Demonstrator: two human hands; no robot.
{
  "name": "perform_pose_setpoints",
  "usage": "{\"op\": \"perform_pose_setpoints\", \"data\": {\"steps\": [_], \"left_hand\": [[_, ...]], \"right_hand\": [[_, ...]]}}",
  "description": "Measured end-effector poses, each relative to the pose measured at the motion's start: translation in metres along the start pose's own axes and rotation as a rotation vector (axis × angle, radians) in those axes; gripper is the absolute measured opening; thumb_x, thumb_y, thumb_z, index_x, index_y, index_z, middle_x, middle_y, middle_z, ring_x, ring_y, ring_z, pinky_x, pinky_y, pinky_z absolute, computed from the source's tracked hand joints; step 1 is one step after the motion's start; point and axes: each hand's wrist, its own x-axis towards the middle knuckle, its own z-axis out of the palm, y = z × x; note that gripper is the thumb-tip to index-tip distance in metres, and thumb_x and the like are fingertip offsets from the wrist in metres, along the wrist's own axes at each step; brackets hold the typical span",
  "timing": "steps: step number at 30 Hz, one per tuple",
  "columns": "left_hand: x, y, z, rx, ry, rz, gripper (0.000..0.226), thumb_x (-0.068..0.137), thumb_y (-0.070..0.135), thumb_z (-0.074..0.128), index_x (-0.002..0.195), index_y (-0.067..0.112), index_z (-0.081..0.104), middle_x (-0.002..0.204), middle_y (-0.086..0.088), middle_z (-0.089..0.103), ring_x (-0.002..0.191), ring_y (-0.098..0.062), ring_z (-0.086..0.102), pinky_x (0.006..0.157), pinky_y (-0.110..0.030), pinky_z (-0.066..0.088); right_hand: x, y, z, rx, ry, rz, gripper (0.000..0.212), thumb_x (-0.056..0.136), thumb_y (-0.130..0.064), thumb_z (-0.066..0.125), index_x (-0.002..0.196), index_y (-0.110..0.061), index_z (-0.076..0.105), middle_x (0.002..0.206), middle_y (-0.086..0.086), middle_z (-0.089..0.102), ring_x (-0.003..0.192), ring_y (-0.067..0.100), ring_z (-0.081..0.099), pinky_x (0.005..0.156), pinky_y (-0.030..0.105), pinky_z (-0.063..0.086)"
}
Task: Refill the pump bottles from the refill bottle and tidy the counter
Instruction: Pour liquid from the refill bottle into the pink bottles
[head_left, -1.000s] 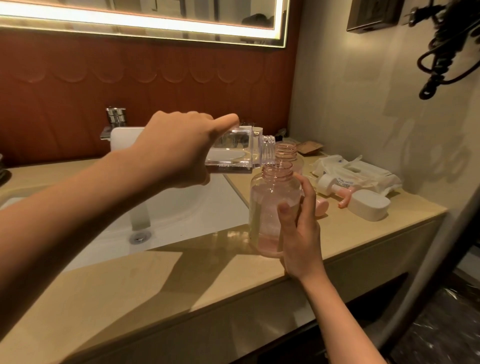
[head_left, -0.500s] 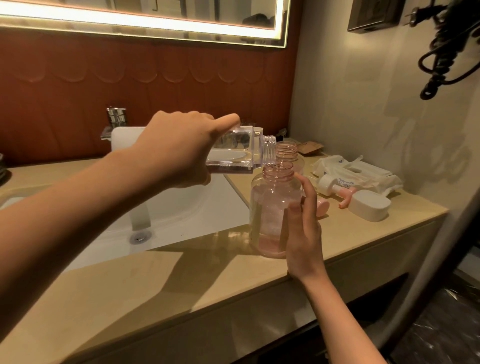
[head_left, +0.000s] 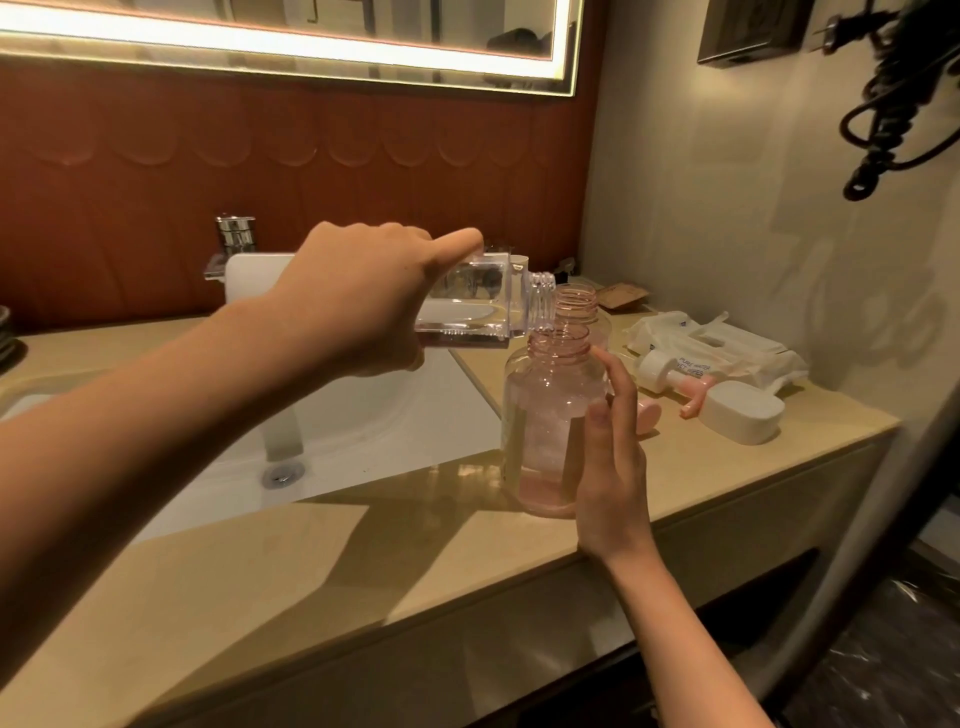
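Note:
My left hand (head_left: 353, 306) grips a clear square refill bottle (head_left: 483, 306), tipped flat so its threaded neck sits over the mouth of an open pink pump bottle (head_left: 545, 415). That bottle stands upright near the counter's front edge with some liquid in it. My right hand (head_left: 613, 467) holds its right side, thumb in front and fingers along the far side. A second open pink bottle (head_left: 576, 301) stands just behind. A white and pink pump head (head_left: 670, 374) lies on the counter to the right.
The white sink (head_left: 363, 415) with its faucet (head_left: 236, 239) lies to the left, under my left arm. A white lid (head_left: 743, 410), a wet wipes pack (head_left: 717, 343) and a brown packet (head_left: 621, 296) crowd the counter's right end by the wall. A black coiled cord (head_left: 893, 104) hangs top right.
The refill bottle stays tipped over the pink bottle's mouth. My right hand has slid slightly to the right along the bottle's side, fingers straighter.

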Motion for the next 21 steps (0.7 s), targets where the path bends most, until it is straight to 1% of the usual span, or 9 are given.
{"op": "perform_pose_setpoints", "data": {"steps": [2,3,8,10,11,14,16,18,21], "left_hand": [[0.0003,0.0003,0.0004,0.000,0.002,0.002,0.087,0.077,0.032,0.073,0.143,0.027,0.017,0.112,-0.003,0.059,0.091,-0.020,0.058,0.050,-0.020,0.032],[0.0003,0.0003,0.0006,0.000,0.002,0.002,0.087,0.077,0.032,0.073,0.143,0.027,0.017,0.112,-0.003,0.059,0.091,-0.020,0.058,0.050,-0.020,0.032],[0.0007,-0.0002,-0.0003,-0.003,0.002,0.001,0.085,0.077,0.031,0.073,0.142,0.027,0.019,0.109,-0.002,0.059,0.087,-0.019,0.057,0.049,-0.019,0.031],[0.0009,0.0000,-0.0005,-0.001,0.005,0.002,0.086,0.077,0.031,0.073,0.142,0.028,0.018,0.109,-0.002,0.059,0.087,-0.018,0.056,0.048,-0.019,0.032],[0.0009,0.0002,-0.0005,0.000,0.004,0.003,0.086,0.077,0.031,0.073,0.142,0.028,0.018,0.109,-0.002,0.059,0.086,-0.018,0.056,0.048,-0.019,0.032],[0.0009,0.0005,-0.0006,0.000,0.001,0.002,0.085,0.077,0.032,0.073,0.141,0.028,0.019,0.108,-0.002,0.059,0.084,-0.017,0.055,0.048,-0.018,0.031],[0.0009,0.0007,-0.0011,-0.001,-0.002,-0.003,0.084,0.077,0.032,0.073,0.141,0.027,0.019,0.107,-0.002,0.059,0.083,-0.017,0.054,0.047,-0.017,0.030],[0.0008,0.0007,-0.0013,-0.007,-0.003,-0.006,0.084,0.076,0.032,0.074,0.141,0.028,0.020,0.107,-0.002,0.059,0.082,-0.017,0.053,0.046,-0.018,0.028],[0.0002,0.0003,-0.0010,-0.014,-0.002,-0.008,0.085,0.075,0.032,0.075,0.141,0.028,0.020,0.108,-0.003,0.060,0.083,-0.018,0.054,0.048,-0.020,0.030]], "right_hand": [[-0.0001,0.0005,-0.0002,0.002,-0.004,0.000,0.062,0.084,-0.076,0.023,0.136,-0.043,0.028,0.148,-0.006,0.037,0.133,0.006,0.038,0.102,0.018,0.039],[-0.0002,0.0006,-0.0003,0.003,-0.005,0.002,0.062,0.083,-0.077,0.023,0.135,-0.044,0.028,0.148,-0.006,0.036,0.133,0.006,0.038,0.102,0.020,0.039],[0.0000,0.0029,0.0000,-0.003,0.006,0.004,0.062,0.085,-0.075,0.023,0.138,-0.042,0.028,0.148,-0.007,0.036,0.133,0.008,0.038,0.106,0.039,0.039],[0.0000,0.0035,0.0000,-0.007,0.011,0.003,0.062,0.086,-0.073,0.023,0.139,-0.041,0.028,0.147,-0.008,0.037,0.133,0.008,0.038,0.106,0.041,0.039],[0.0001,0.0033,0.0000,-0.006,0.011,0.002,0.061,0.086,-0.073,0.023,0.138,-0.041,0.028,0.147,-0.008,0.037,0.133,0.008,0.038,0.106,0.039,0.039],[0.0003,0.0021,-0.0001,0.010,0.008,0.002,0.062,0.085,-0.075,0.023,0.138,-0.042,0.028,0.147,-0.009,0.037,0.132,0.005,0.039,0.103,0.022,0.040],[0.0005,0.0025,-0.0003,0.019,0.006,-0.004,0.064,0.085,-0.074,0.024,0.138,-0.040,0.028,0.147,-0.009,0.037,0.132,0.004,0.037,0.101,0.015,0.037],[0.0003,0.0035,-0.0004,0.020,0.005,-0.005,0.064,0.086,-0.074,0.024,0.139,-0.038,0.028,0.147,-0.009,0.036,0.132,0.003,0.037,0.100,0.014,0.037],[0.0000,0.0036,-0.0005,0.022,0.007,-0.001,0.062,0.085,-0.075,0.024,0.137,-0.042,0.028,0.147,-0.009,0.036,0.133,0.004,0.037,0.102,0.018,0.037]]}}
